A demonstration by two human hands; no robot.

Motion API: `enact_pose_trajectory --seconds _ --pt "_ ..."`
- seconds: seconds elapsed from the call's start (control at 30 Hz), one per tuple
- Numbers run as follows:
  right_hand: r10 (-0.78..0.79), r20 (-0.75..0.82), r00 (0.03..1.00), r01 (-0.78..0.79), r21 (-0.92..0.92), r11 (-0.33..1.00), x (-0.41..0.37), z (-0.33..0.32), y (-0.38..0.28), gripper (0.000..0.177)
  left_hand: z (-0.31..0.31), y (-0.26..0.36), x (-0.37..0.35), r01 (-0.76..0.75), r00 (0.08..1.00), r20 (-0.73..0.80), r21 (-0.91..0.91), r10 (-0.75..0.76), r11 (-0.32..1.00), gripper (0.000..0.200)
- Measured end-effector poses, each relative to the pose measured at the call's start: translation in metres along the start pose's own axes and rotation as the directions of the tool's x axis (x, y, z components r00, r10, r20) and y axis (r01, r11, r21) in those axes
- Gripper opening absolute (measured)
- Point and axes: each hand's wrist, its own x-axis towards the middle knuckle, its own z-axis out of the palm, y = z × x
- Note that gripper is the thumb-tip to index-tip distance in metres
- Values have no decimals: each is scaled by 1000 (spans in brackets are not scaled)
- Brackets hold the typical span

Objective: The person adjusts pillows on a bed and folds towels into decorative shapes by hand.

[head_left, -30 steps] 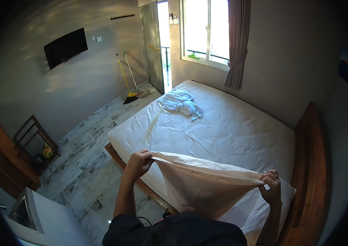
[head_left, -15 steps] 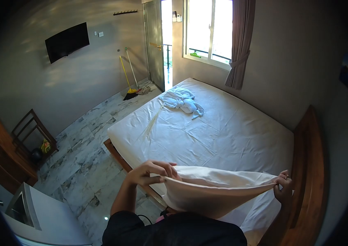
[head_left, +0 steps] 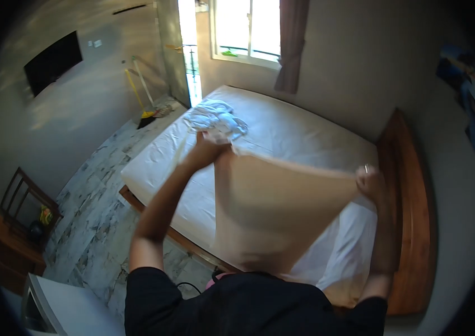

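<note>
Both arms reach out over the bed, holding a pale bed sheet [head_left: 276, 204] stretched between the hands. My left hand [head_left: 211, 147] is closed on one top corner area, near the crumpled white cloth [head_left: 214, 119] on the far part of the bed. On the right, my right hand [head_left: 369, 182], with a ring on a finger, grips the other end close to the wooden headboard [head_left: 408, 224]. The held sheet hangs down toward my body and hides part of the mattress [head_left: 304, 131], which has a white cover. More white fabric [head_left: 341, 246] lies below my right hand.
A wooden bed frame edge [head_left: 178, 232] borders the marble-look floor [head_left: 94, 224]. A broom [head_left: 147, 116] and a second long-handled tool lean by the door [head_left: 170, 56]. At left are a chair-like wooden frame [head_left: 10, 196] and a white cabinet [head_left: 75, 305].
Both hands have moved up and forward, away from my body, lifting the sheet into a taller spread panel. The camera view has shifted, so the room appears farther left and higher.
</note>
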Motion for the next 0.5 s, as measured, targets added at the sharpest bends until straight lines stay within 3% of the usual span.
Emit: enact_pose_trajectory --seconds 0.07,0.13,0.2,0.27,0.33,0.4,0.43,0.47,0.5 --pt "-27 -217 976 10 -79 997 45 -39 -5 17 -28 -14 54 258 943 225 -29 -245 966 16" --pt "8 -406 914 -57 -109 992 75 -81 1 16 -54 -23 84 227 953 -193 -54 -233 972 16" --pt "-9 -532 847 -58 -109 992 79 -125 3 14 -84 -23 99 239 861 -467 28 -199 971 12" --pt "-58 -601 797 -24 -128 991 71 -153 5 13 -113 -9 91 211 765 -624 9 -159 977 18" --pt "-27 -605 796 -92 -164 982 44 -154 -6 14 -121 9 62 162 760 -639 9 -119 987 25" --pt "-43 -557 830 -67 -175 982 5 -138 -17 15 -98 30 15 215 902 -356 -118 -243 970 36" --pt "-74 -505 860 -11 -164 986 -16 -121 -21 16 -77 48 -7 314 923 -142 -262 -358 913 54" --pt "-110 -430 896 59 -131 990 -34 -106 -32 13 -39 60 -36 326 930 -50 -344 -364 881 64" --pt "-79 -383 920 31 -130 991 -60 -66 -31 10 -19 79 -53 267 955 -1 -429 -296 863 63"
